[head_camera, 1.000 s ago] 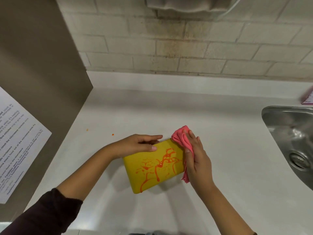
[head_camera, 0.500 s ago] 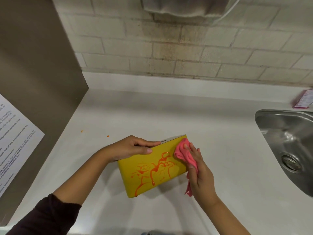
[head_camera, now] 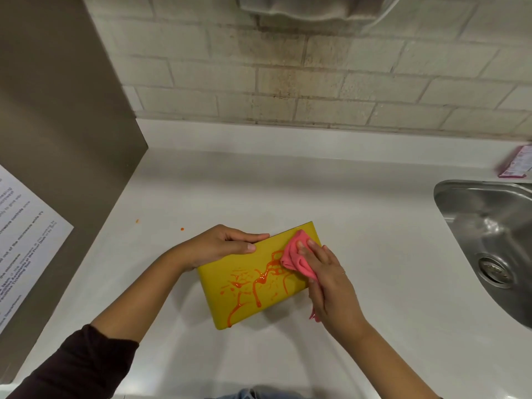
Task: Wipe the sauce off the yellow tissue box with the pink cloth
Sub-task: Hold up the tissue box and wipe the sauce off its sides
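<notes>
The yellow tissue box (head_camera: 230, 306) stands tilted on the white counter (head_camera: 359, 240), its broad face towards me. Orange sauce (head_camera: 259, 279) runs in streaks across the middle of that face. My left hand (head_camera: 218, 244) grips the box's upper left edge, thumb on the front. My right hand (head_camera: 331, 280) holds the bunched pink cloth (head_camera: 295, 256) and presses it onto the upper right part of the face, at the edge of the sauce. Part of the cloth hangs below my palm.
A steel sink (head_camera: 495, 240) lies at the right. A pink packet (head_camera: 516, 162) lies on the ledge behind it. A brown panel with a printed sheet (head_camera: 26, 234) walls off the left. Two orange specks (head_camera: 181, 229) dot the counter.
My right hand has brought the cloth from the box's right end down onto its front face, leftward to the sauce. My left hand keeps its hold.
</notes>
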`<state>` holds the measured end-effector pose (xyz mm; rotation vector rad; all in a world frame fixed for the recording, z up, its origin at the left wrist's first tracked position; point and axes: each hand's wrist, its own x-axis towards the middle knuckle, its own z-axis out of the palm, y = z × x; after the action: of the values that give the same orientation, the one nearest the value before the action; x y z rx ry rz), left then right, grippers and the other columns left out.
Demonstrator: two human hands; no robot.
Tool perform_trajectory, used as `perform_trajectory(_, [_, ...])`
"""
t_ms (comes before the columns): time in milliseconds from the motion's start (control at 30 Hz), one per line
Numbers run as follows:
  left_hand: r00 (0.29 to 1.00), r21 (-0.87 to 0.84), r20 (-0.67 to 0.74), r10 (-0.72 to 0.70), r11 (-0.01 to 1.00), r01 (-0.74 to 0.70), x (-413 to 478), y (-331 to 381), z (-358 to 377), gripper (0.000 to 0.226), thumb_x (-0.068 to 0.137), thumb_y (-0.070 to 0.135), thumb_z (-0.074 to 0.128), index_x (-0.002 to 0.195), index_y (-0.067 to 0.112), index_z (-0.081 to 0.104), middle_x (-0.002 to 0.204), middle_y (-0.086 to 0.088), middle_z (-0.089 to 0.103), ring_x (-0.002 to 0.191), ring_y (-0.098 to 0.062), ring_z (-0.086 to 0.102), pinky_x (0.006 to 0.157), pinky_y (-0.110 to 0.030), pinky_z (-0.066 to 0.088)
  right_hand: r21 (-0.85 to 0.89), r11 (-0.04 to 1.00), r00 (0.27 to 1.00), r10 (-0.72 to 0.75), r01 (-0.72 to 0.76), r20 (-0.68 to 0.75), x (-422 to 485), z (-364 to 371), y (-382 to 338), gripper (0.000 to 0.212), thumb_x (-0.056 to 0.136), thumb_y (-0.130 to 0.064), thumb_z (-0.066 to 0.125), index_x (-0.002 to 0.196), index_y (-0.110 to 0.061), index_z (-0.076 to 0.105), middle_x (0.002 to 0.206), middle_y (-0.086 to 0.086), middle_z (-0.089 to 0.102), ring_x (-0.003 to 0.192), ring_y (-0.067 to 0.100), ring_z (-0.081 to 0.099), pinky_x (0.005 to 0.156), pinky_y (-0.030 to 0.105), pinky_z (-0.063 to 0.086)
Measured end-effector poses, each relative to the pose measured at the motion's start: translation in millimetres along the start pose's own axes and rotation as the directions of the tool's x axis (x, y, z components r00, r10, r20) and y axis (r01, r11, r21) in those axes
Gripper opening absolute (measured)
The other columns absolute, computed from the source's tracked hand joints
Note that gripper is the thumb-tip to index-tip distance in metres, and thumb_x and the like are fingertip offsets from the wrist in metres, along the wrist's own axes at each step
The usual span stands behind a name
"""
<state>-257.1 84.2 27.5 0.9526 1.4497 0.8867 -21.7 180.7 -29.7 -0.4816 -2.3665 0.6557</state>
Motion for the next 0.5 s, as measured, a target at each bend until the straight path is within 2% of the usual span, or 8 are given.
perform_trajectory(67, [1.000, 0.005, 0.001, 0.003, 1.000, -0.003, -0.8, -0.3, 0.7, 0.032, 0.089, 0.020, 0.057, 0.106, 0.046, 0.065, 0.103, 0.026, 0.070, 0.099, 0.000, 0.066, 0.073, -0.010, 0.050, 0.055, 0.997, 0.995, 0.061, -0.057, -0.083, -2.8, 2.4, -1.5, 0.040, 0.098, -0.026, 0.034, 0.137, -0.023, 0.039, 0.141, -0.019, 0.037, 0.136, -0.002, 0.026, 0.110, 0.020, 0.026])
perform_trajectory(133, [1.000, 0.005, 0.002, 0.007, 1.000, -0.007, -1.2, 0.3, 1.8, 0.032, 0.089, 0.019, 0.057, 0.105, 0.046, 0.065, 0.101, 0.026, 0.070, 0.097, 0.001, 0.066, 0.072, -0.009, 0.049, 0.180, 0.967, 0.960, 0.211, -0.178, -0.186, -1.8, 11.1, -12.2, 0.041, 0.096, -0.025, 0.033, 0.135, -0.033, 0.041, 0.140, -0.026, 0.038, 0.131, 0.005, 0.036, 0.108, 0.021, 0.031])
perform_trajectory(200, [1.000, 0.005, -0.006, 0.009, 1.000, -0.009, -1.6, 0.9, 2.8, 0.032, 0.089, 0.019, 0.057, 0.105, 0.046, 0.066, 0.100, 0.026, 0.071, 0.096, 0.001, 0.066, 0.071, -0.009, 0.050, 0.244, 0.940, 0.930, 0.293, -0.238, -0.224, 2.6, 22.8, -24.9, 0.044, 0.096, -0.025, 0.032, 0.137, -0.040, 0.038, 0.142, -0.033, 0.034, 0.134, 0.007, 0.036, 0.109, 0.021, 0.030])
perform_trajectory(267, [1.000, 0.009, -0.019, 0.012, 1.000, -0.012, -1.4, -0.1, 2.9, 0.031, 0.089, 0.021, 0.058, 0.105, 0.046, 0.066, 0.101, 0.025, 0.071, 0.097, -0.001, 0.066, 0.072, -0.010, 0.050, 0.180, 0.960, 0.947, 0.250, -0.215, -0.203, 6.4, 30.1, -34.6, 0.044, 0.097, -0.025, 0.031, 0.140, -0.034, 0.035, 0.147, -0.033, 0.026, 0.139, 0.002, 0.026, 0.114, 0.019, 0.020])
perform_trajectory(333, [1.000, 0.007, -0.024, 0.017, 1.000, -0.017, -1.0, -1.5, 2.6, 0.029, 0.087, 0.024, 0.059, 0.107, 0.045, 0.066, 0.103, 0.023, 0.071, 0.098, -0.002, 0.066, 0.073, -0.012, 0.051, 0.123, 0.980, 0.975, 0.171, -0.154, -0.140, 4.0, 30.6, -37.0, 0.042, 0.099, -0.025, 0.031, 0.140, -0.023, 0.036, 0.149, -0.019, 0.030, 0.141, 0.002, 0.020, 0.117, 0.022, 0.013])
perform_trajectory(433, [0.999, -0.016, -0.022, 0.030, 0.999, -0.031, -0.7, -3.0, 1.6, 0.031, 0.078, 0.036, 0.063, 0.108, 0.043, 0.066, 0.108, 0.019, 0.070, 0.100, -0.007, 0.067, 0.075, -0.014, 0.052, 0.064, 0.997, 0.999, 0.036, -0.035, -0.013, -3.9, 18.7, -29.2, 0.042, 0.096, -0.019, 0.036, 0.138, -0.014, 0.036, 0.145, -0.002, 0.038, 0.142, 0.006, 0.022, 0.118, 0.026, 0.012])
perform_trajectory(500, [0.999, -0.030, -0.025, 0.041, 0.999, -0.041, -0.1, -3.8, 1.9, 0.035, 0.072, 0.041, 0.064, 0.107, 0.042, 0.066, 0.109, 0.019, 0.070, 0.101, -0.008, 0.067, 0.075, -0.015, 0.052, 0.070, 0.997, 0.999, 0.024, -0.026, 0.025, -6.0, 8.8, -22.3, 0.047, 0.092, -0.013, 0.037, 0.139, -0.014, 0.034, 0.144, 0.002, 0.040, 0.141, 0.006, 0.023, 0.117, 0.025, 0.011])
